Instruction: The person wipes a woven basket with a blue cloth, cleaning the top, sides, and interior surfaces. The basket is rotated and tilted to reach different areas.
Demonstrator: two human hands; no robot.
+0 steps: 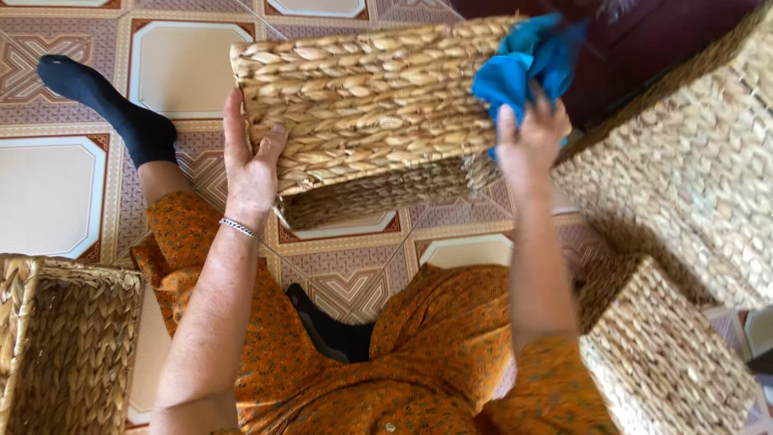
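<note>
We see the left hand (251,165) raised, palm flat against the left end of a rectangular woven straw basket (366,105), its fingers together and stretched up along the weave, thumb pressing the near face. The right hand (529,137) has its fingers clamped on a crumpled bright blue cloth (523,64), which it presses against the right end of this basket. The basket is held above the patterned tile floor (185,68), tilted on its side. A thin silver bracelet (239,228) circles the left wrist. More rough, plaited baskets stand around: one near left (68,338), one near right (664,354), a large one far right (692,153).
</note>
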